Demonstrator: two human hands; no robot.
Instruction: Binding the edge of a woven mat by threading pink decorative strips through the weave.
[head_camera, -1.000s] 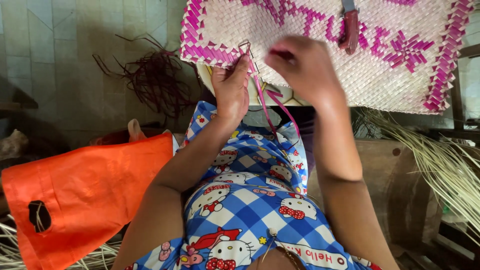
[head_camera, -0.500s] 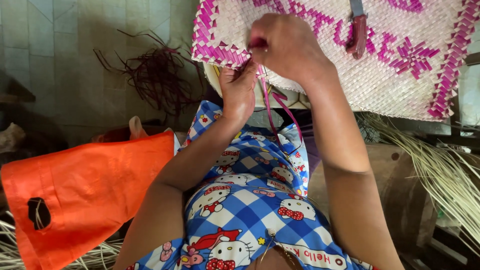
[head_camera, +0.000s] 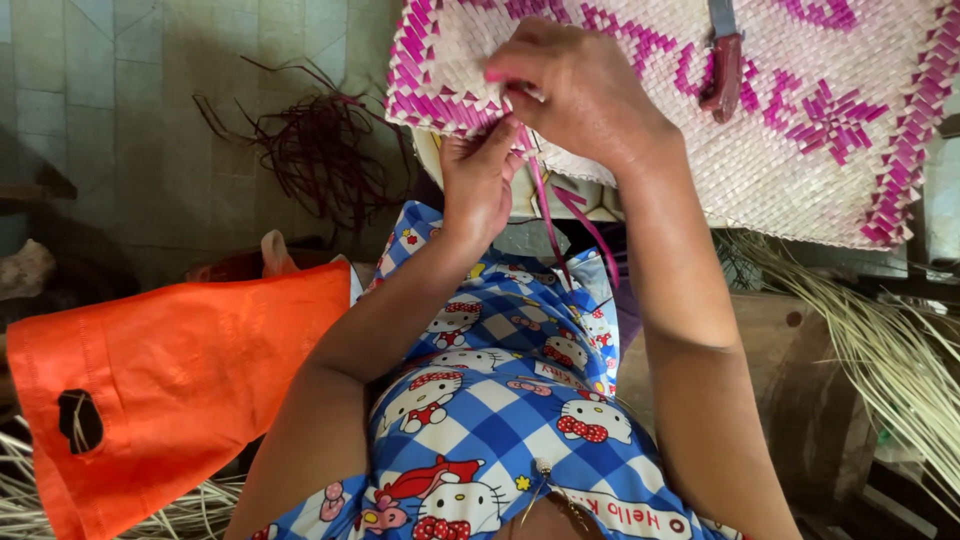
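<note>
A woven mat (head_camera: 800, 150) of pale straw with pink patterns and a pink border lies in front of me at the top right. My left hand (head_camera: 478, 180) grips its near edge from below, fingers curled around the pink border. My right hand (head_camera: 575, 90) rests on top of the mat at that edge, fingers pinched on a pink strip (head_camera: 545, 205) that hangs down toward my lap. A knife with a reddish handle (head_camera: 722, 65) lies on the mat, beyond my right hand.
An orange bag (head_camera: 170, 380) with a cut-out handle lies at my left. A tangle of dark red strips (head_camera: 320, 150) sits on the tiled floor. Loose pale straw stalks (head_camera: 890, 350) fan out at the right.
My right hand has moved left and up onto the mat's edge, pulling the pink strip with it. My left hand has closed up under the border. The thin tool seen before is out of sight.
</note>
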